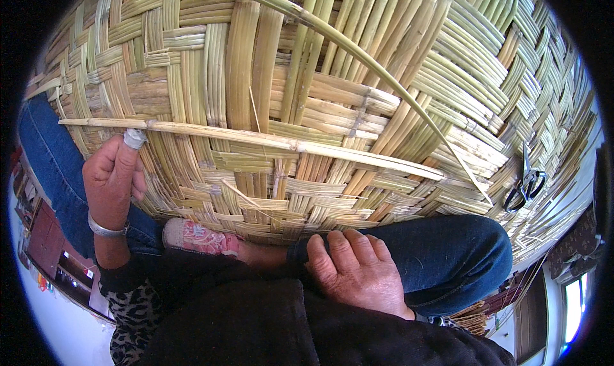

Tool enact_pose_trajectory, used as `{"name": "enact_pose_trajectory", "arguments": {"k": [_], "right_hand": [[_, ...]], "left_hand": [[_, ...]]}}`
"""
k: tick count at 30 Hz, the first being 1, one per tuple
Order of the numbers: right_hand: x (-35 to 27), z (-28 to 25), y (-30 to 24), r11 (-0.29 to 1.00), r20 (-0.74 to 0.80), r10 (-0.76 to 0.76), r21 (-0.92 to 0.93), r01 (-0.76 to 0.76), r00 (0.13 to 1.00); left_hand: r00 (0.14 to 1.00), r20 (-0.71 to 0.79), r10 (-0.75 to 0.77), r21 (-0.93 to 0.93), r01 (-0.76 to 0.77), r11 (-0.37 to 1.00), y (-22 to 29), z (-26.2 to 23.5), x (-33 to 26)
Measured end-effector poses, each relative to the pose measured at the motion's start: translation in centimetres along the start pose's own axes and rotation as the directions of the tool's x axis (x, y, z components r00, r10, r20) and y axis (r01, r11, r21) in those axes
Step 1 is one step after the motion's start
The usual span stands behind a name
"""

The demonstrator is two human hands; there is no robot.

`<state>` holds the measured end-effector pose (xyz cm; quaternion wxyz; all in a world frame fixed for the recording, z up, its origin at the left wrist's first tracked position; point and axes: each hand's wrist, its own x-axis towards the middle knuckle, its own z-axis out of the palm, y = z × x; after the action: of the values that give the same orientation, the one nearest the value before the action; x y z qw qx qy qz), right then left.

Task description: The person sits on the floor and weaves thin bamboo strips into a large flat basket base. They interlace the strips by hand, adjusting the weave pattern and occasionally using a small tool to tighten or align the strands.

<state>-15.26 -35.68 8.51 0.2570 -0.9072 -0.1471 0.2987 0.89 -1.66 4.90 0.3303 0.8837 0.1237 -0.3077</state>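
A large woven reed mat (pixel 307 206) spreads before me, made of broad pale and greenish splints crossing over and under. My left hand (pixel 115 177), closed with a whitish wrap on the raised digit, pinches a long pale reed strip (pixel 256 138) near its left end. That strip lies across the weave, its far end reaching right. Another greenish strip (pixel 377 65) slants over the mat from the top toward the lower right. Resting on my right thigh (pixel 448 257), my right hand (pixel 358 267) lies palm down with nothing visible in it.
Black-handled scissors (pixel 526 186) lie on the mat at the right, blades pointing away. A pink patterned shoe (pixel 198 236) is tucked by the mat's near edge. Loose splint ends stick out at the right rim. Dark furniture (pixel 48 238) stands at the far left.
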Motion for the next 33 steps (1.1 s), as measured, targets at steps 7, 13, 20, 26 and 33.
{"name": "enact_pose_trajectory", "arguments": {"k": [7,13,20,26,33], "right_hand": [[-0.03,0.05,0.03,1.000,0.002,0.003,-0.005,-0.003,1.000],[-0.04,0.23,0.00,1.000,-0.009,0.001,-0.013,-0.001,1.000],[-0.01,0.06,0.05,1.000,0.006,0.002,-0.001,-0.002,1.000],[-0.03,0.18,0.00,1.000,-0.007,0.000,-0.020,-0.001,1.000],[-0.04,0.15,0.09,1.000,-0.003,-0.001,-0.010,0.001,1.000]], "left_hand": [[1.000,-0.018,-0.001,0.008,0.001,1.000,-0.55,0.06,0.06],[1.000,-0.001,0.026,0.038,-0.026,0.999,-0.79,-0.16,0.12],[1.000,-0.003,0.011,0.012,-0.011,1.000,-0.57,-0.10,0.09],[1.000,0.000,-0.010,0.001,0.010,1.000,-0.14,-0.11,0.04],[1.000,0.003,0.008,0.008,-0.008,1.000,-0.13,-0.07,0.09]]}}
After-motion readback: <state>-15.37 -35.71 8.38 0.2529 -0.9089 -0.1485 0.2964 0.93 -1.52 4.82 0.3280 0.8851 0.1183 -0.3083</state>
